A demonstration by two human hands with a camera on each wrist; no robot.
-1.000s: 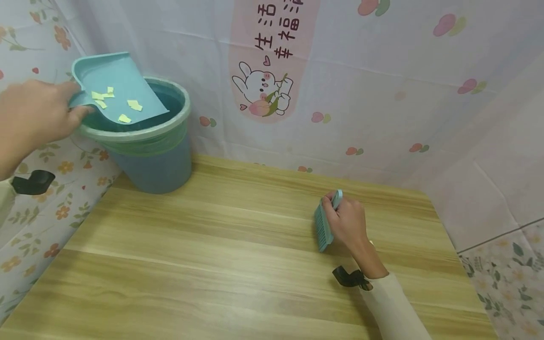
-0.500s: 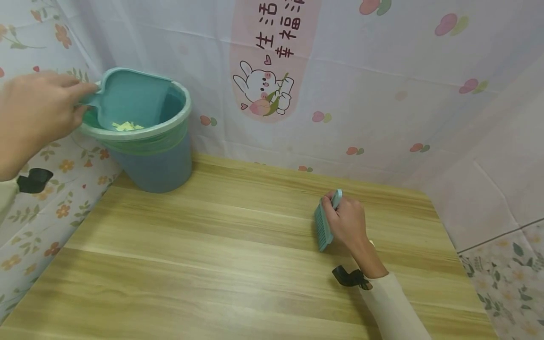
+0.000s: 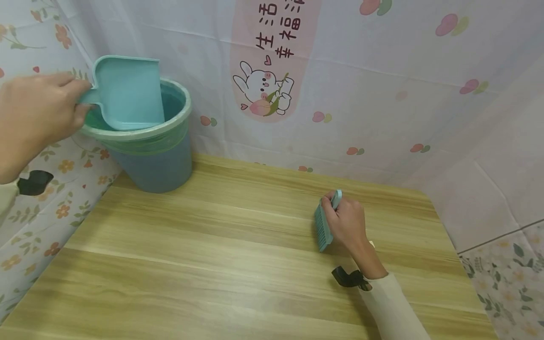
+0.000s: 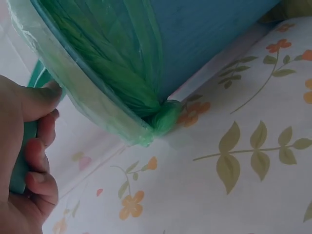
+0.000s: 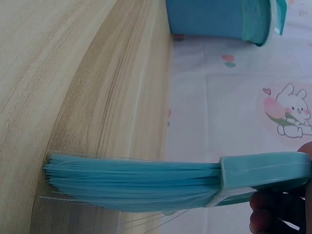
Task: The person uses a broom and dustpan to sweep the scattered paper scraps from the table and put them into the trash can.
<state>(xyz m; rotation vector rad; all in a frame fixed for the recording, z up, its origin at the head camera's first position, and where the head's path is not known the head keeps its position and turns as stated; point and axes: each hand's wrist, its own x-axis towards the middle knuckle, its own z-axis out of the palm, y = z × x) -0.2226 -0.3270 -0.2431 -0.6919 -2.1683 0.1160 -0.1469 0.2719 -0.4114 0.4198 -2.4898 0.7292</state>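
Note:
My left hand (image 3: 44, 118) grips the handle of a light teal dustpan (image 3: 129, 92), tipped over the mouth of a blue trash bin (image 3: 155, 165). No scraps show on the pan's visible face. In the left wrist view, curled fingers (image 4: 39, 156) wrap the handle beside the bin's pale rim and its green plastic liner (image 4: 109, 53). My right hand (image 3: 349, 222) holds a teal hand brush (image 3: 324, 229) on the right side of the table. Its blue bristles (image 5: 131, 183) reach down to the wood in the right wrist view.
The wood-grain table (image 3: 204, 264) fills the lower middle. The bin stands at its back left corner, against a printed curtain (image 3: 182, 56). A small pale scrap (image 3: 371, 243) lies beside my right wrist.
The dustpan has tilted steeply down into the bin and then lifted slightly. The yellow paper scraps on it slid to its low edge and are now out of sight. The right hand stays still.

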